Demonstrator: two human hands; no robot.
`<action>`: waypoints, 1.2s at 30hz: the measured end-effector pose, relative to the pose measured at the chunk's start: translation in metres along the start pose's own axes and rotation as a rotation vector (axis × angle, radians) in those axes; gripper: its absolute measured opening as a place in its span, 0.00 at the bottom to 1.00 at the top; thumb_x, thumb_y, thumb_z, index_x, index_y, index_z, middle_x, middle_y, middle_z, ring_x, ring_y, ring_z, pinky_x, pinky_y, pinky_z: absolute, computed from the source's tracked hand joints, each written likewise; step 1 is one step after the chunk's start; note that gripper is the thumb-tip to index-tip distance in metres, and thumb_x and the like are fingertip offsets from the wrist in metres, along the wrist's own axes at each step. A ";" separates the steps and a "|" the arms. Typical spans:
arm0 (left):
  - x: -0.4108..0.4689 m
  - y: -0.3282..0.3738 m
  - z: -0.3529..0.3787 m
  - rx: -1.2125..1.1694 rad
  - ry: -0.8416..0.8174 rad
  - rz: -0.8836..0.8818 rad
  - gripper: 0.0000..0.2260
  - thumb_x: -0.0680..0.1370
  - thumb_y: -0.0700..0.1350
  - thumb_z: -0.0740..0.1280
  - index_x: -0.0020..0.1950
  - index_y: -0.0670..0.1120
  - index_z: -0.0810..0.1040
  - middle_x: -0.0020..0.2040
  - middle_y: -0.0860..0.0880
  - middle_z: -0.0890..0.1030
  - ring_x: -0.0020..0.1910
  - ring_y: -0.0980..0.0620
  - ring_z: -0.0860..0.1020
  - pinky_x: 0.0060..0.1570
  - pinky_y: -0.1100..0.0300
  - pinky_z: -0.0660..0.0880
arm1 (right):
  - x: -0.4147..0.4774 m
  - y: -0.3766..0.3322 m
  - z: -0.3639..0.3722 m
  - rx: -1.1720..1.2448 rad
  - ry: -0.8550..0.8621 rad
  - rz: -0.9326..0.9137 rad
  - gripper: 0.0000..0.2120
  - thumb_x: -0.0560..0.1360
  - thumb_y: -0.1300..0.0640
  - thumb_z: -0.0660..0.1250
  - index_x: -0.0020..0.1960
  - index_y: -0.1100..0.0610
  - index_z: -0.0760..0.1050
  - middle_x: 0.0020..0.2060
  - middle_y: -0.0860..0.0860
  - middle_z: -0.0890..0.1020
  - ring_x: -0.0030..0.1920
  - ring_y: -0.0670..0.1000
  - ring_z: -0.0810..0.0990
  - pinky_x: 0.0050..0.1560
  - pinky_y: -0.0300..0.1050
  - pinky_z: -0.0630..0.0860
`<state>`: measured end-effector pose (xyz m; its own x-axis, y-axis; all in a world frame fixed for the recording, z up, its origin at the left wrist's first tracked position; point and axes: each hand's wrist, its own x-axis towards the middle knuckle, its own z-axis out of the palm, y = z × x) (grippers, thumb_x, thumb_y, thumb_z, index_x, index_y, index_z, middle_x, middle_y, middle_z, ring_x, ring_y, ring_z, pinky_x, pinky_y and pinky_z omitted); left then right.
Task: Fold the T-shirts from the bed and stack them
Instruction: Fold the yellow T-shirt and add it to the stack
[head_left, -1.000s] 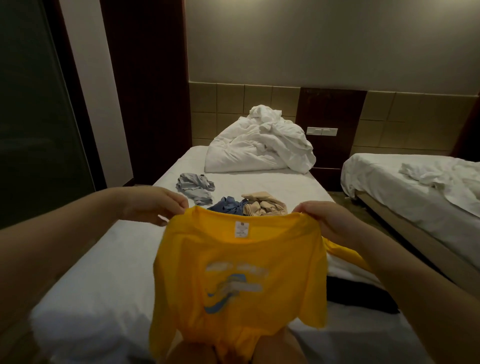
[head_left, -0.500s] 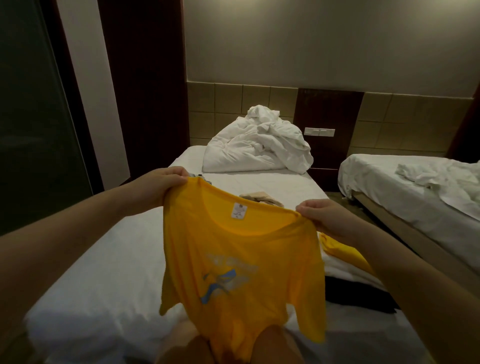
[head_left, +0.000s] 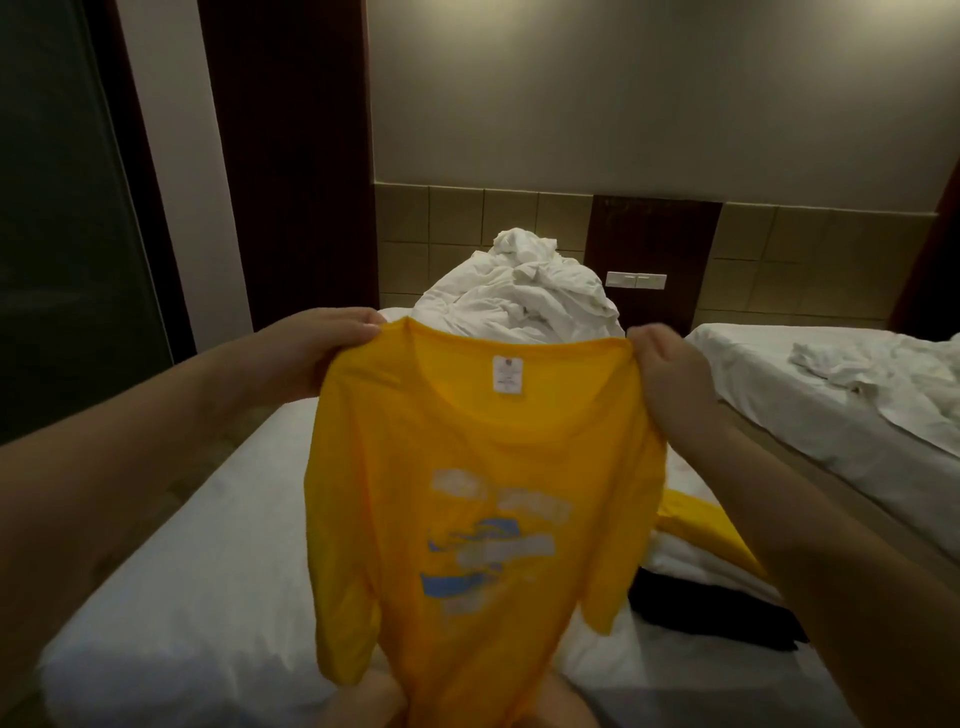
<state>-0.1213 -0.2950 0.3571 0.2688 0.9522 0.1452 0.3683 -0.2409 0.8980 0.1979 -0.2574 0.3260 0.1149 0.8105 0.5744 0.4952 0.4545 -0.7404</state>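
While the yellow T-shirt (head_left: 483, 467) is held up above the bed (head_left: 208, 545), one shoulder is pinched by the left hand (head_left: 311, 353), the other by the right hand (head_left: 670, 374). Step judged: spreading before folding. Next required: a flat lay on the bed. Nearby dark pile (head_left: 717, 608): possibly the stack.

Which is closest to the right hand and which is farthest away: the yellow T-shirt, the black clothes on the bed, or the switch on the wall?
1. Yellow T-shirt: the right hand pinches its shoulder.
2. Black clothes: on the bed, below the right arm.
3. Wall switch: far off, on the wall behind the bed.
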 end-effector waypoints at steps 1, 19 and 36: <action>0.000 0.004 -0.001 0.065 -0.035 -0.014 0.29 0.57 0.67 0.73 0.48 0.49 0.76 0.42 0.49 0.79 0.41 0.49 0.80 0.36 0.61 0.77 | 0.004 -0.004 -0.001 -0.039 -0.007 -0.050 0.13 0.81 0.56 0.54 0.52 0.62 0.74 0.43 0.54 0.75 0.45 0.51 0.72 0.45 0.45 0.68; 0.018 0.087 -0.052 0.113 -0.070 0.216 0.24 0.50 0.68 0.76 0.36 0.53 0.80 0.35 0.52 0.78 0.32 0.55 0.78 0.30 0.64 0.74 | 0.071 -0.086 -0.072 0.105 -0.344 -0.150 0.10 0.77 0.52 0.61 0.39 0.51 0.76 0.36 0.48 0.78 0.37 0.44 0.75 0.38 0.40 0.69; 0.025 0.051 -0.038 0.054 -0.067 0.005 0.37 0.42 0.64 0.79 0.45 0.47 0.79 0.38 0.50 0.80 0.36 0.51 0.80 0.32 0.62 0.77 | 0.065 -0.038 -0.069 -0.035 -0.681 0.230 0.12 0.76 0.59 0.64 0.58 0.55 0.74 0.54 0.54 0.77 0.52 0.53 0.78 0.51 0.48 0.77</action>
<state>-0.1290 -0.2761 0.4225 0.3289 0.9368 0.1195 0.4143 -0.2568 0.8732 0.2461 -0.2471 0.4155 -0.3368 0.9402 0.0513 0.5516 0.2412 -0.7985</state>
